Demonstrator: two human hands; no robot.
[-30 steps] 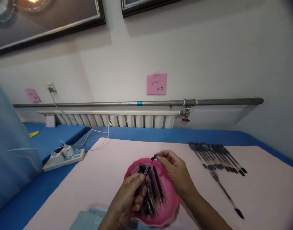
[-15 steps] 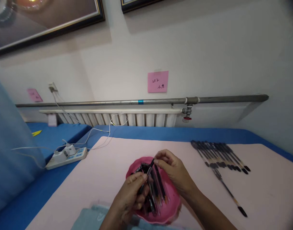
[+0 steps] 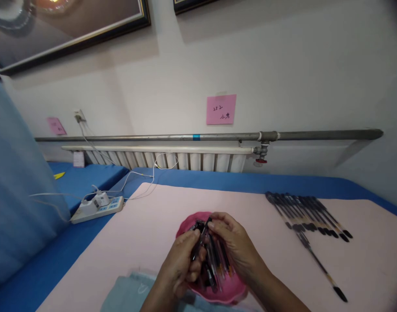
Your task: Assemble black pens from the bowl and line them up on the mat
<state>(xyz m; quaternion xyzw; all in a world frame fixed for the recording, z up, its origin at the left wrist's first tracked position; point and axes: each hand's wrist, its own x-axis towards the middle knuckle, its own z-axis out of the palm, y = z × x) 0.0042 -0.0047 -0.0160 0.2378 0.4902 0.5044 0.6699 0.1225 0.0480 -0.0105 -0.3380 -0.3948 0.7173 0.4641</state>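
A light-blue cloth (image 3: 128, 291) lies nearest, just in front of a pink bowl (image 3: 229, 291) holding slim dark and clear pieces (image 3: 213, 262). Over the bowl, the left hand (image 3: 179, 262) grips a dark pen-like piece (image 3: 203, 235), its upper end pinched by the right hand (image 3: 236, 242). Rightward, one dark-tipped stick (image 3: 322, 264) rests on the pink sheet (image 3: 143, 229), with a row of similar sticks (image 3: 307, 212) beyond. Farther back stands a white radiator (image 3: 185, 162).
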